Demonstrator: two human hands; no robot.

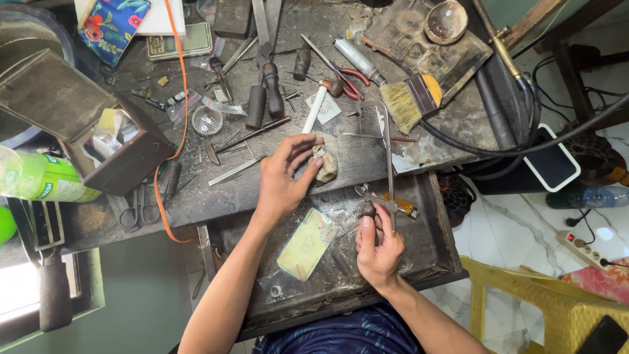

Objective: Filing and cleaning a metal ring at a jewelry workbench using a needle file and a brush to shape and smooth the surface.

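A small crumpled beige lump (325, 164) is pinched between the thumb and fingers of the left hand (283, 180), which is held at the front edge of the cluttered desk (216, 196); the lump is seen resting on the desk just above the open drawer (432, 242). The dark wooden handle of a jeweller's saw frame (386, 164) is gripped by the right hand (379, 252), with the fingers closed around it and the thumb laid along the top, over the drawer. The thin metal frame is seen rising from that hand up across the desk edge, just right of the lump. Inside the drawer, left of the right hand, a yellowish packet in clear plastic (306, 244) is laid flat. Farther back on the desk from the lump, a white tube (315, 109), red-handled pliers (350, 77) and a flat paintbrush (413, 98) are scattered (among many files and small tools). A dark open metal box (78, 118) is set well to the left of the lump.
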